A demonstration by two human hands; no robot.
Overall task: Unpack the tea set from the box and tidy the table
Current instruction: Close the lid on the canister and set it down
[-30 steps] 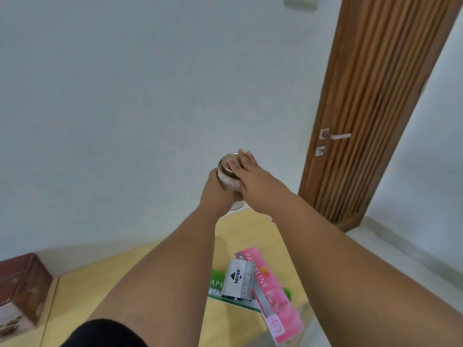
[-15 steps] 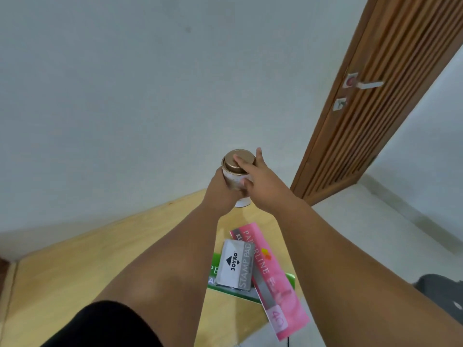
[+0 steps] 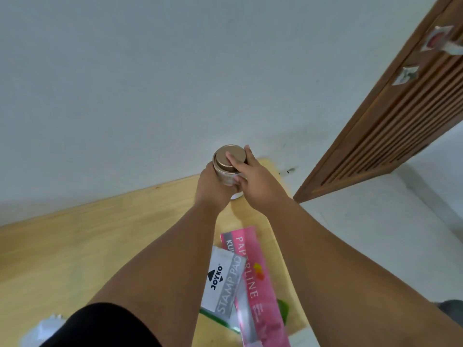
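A small round tin [image 3: 226,174] with a gold-brown lid [image 3: 230,156] is held above the far right corner of the light wooden table [image 3: 75,246]. My left hand [image 3: 213,189] grips the tin's body from the left. My right hand [image 3: 250,175] holds it from the right, with fingers lying across the lid and the thumb against the side. A white round object [image 3: 237,196] shows just under my hands on the table. The tea set box is out of view.
A grey JOYKO stamp pad box [image 3: 223,281], a pink PAPERLINE pack [image 3: 258,289] and a green item [image 3: 283,309] under them lie near the table's right edge. White crumpled material [image 3: 42,331] sits bottom left. A slatted wooden door [image 3: 400,116] stands at right, white wall behind.
The view has tilted down and to the right, so the red-brown box at left has left the frame. My hands have stayed on the tin, now lower, near the table's corner.
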